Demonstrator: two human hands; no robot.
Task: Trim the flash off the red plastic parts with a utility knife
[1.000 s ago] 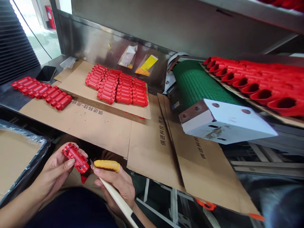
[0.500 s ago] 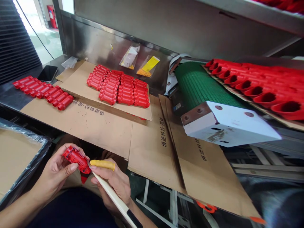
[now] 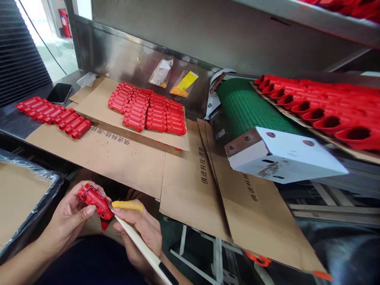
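The red part (image 3: 95,201) lies aslant, its long axis running from upper left to lower right in the head view, with the lower-right end nearer the person's body. Its recessed side faces up toward the camera. The part is glossy red plastic, roughly cylindrical, with a raised rectangular rim, dark-edged slots and a ribbed collar at the lower-right end. Fine detail is too small to verify.

The part is held above the lap, in front of the worktop (image 3: 14,120). The fingers of the left hand (image 3: 67,221) grip its upper-left portion, thumb across the near side, other fingers behind. The right hand (image 3: 143,233) is closed on a white-handled tool (image 3: 139,243), a yellow cover (image 3: 128,206) on one finger; the metal tip is at the part's lower-right end. Similar red pieces (image 3: 147,107) sit in rows on cardboard (image 3: 127,170) beyond.
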